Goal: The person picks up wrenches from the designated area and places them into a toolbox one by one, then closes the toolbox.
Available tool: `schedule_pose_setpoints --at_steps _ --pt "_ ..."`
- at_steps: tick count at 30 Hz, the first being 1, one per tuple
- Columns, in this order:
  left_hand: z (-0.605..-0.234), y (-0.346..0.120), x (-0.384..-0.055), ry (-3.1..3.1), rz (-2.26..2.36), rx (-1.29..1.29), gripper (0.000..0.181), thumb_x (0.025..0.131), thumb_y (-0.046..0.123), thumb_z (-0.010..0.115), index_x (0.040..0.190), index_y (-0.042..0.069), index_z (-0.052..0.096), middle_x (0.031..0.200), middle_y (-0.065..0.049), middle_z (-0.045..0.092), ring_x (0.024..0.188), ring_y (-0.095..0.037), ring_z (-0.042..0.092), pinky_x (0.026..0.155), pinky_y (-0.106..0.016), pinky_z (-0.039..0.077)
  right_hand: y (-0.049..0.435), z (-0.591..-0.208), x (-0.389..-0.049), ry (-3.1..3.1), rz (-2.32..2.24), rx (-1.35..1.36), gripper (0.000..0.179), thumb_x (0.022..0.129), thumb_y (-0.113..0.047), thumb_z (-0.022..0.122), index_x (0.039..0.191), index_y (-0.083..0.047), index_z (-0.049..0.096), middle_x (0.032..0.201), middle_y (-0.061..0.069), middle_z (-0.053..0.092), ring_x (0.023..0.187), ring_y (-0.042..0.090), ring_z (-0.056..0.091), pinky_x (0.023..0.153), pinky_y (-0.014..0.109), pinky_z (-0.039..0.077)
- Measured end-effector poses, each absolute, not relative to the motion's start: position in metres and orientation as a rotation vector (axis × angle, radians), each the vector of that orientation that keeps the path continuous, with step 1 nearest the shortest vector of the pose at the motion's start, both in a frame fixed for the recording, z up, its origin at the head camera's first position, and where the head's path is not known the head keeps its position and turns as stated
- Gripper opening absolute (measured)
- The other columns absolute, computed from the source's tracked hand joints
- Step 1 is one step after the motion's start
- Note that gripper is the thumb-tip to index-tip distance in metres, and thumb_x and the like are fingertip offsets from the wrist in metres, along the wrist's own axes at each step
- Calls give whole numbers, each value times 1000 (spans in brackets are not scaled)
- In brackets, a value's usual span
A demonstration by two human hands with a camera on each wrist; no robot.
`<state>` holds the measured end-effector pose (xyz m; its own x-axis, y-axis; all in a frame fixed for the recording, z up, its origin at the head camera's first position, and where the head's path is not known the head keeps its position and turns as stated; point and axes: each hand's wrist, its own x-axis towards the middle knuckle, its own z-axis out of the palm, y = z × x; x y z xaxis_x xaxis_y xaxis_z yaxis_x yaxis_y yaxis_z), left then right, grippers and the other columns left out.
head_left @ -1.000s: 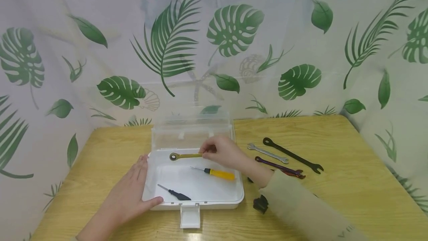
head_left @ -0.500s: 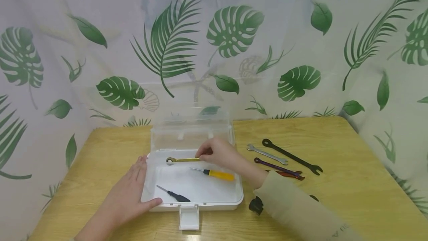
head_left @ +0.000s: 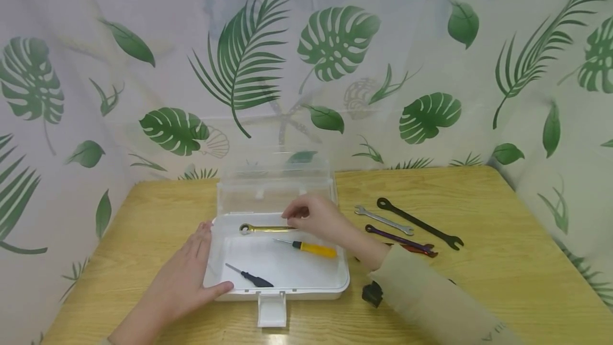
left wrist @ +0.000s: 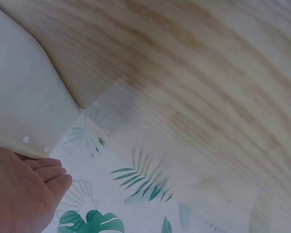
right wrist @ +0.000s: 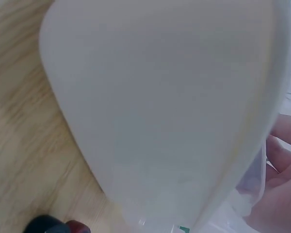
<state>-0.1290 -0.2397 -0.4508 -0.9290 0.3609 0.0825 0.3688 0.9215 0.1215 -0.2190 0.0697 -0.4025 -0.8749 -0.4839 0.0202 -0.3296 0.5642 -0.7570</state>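
A white plastic toolbox (head_left: 287,296) stands on the table with its clear lid (head_left: 275,196) raised at the back. In it, a gold ratchet wrench (head_left: 263,229) lies along the rear part. My right hand (head_left: 318,217) hovers over the wrench's right end, thumb and fingertips loosely bent just above it. My left hand (head_left: 184,265) rests along the box's left wall, fingers extended and thumb across the front corner. A yellow screwdriver (head_left: 317,249) and a small black screwdriver (head_left: 256,280) lie on the box floor. In the left wrist view, the left fingers (left wrist: 51,172) touch the box's side.
Right of the box lie a long black wrench (head_left: 421,223), a silver wrench (head_left: 384,220), a purple wrench (head_left: 397,238) and a red tool (head_left: 419,250) partly under it. A black object (head_left: 372,294) sits beside the right sleeve. The latch (head_left: 272,310) hangs down in front.
The gold wrench has come down into the back of the box. My right fingers have let go of it and risen slightly to the right. My left hand stays put.
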Motion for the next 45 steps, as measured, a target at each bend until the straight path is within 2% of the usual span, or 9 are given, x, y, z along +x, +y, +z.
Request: schedule_pose_setpoints --at_steps 7,14,21,27,37,45 --pt "-449 -240 -130 -3020 -216 -587 123 89 75 67 161 -16 25 171 -31 27 158 -47 33 127 -58 38 79 -397 -218 2615 -1261 -706 14 98 -3 74 111 -1 80 104 9 78 92 16 66 90 28 61" --pt "-448 -240 -129 -3003 -216 -594 123 88 74 69 160 -17 26 170 -33 28 157 -49 34 127 -58 38 94 -392 -220 2627 -1310 -705 15 99 -4 72 112 0 79 106 12 79 92 16 68 88 27 59" --pt "-446 -243 -128 -2999 -205 -605 125 87 75 69 160 -17 25 169 -34 29 157 -49 34 126 -58 39 110 -390 -221 2602 -1414 -678 17 100 -3 70 114 1 78 113 19 78 97 22 69 89 27 60" --pt "-447 -243 -128 -3019 -227 -592 123 90 73 68 161 -16 24 172 -32 24 159 -48 30 128 -58 36 127 -385 -222 2676 -1375 -608 16 100 -5 70 113 -2 79 112 15 79 98 25 72 88 32 62" --pt "-449 -241 -130 -3021 -214 -589 122 90 73 68 161 -16 23 172 -32 24 158 -48 32 127 -58 37 163 -386 -227 2700 -1431 -468 21 102 -10 70 118 2 77 117 19 78 97 21 71 74 19 58" --pt "-449 -240 -130 -3009 -208 -596 121 90 71 69 160 -17 25 171 -32 25 158 -48 31 128 -57 37 194 -389 -226 2740 -1456 -434 22 103 -10 69 121 2 76 122 24 76 100 19 73 80 15 58"
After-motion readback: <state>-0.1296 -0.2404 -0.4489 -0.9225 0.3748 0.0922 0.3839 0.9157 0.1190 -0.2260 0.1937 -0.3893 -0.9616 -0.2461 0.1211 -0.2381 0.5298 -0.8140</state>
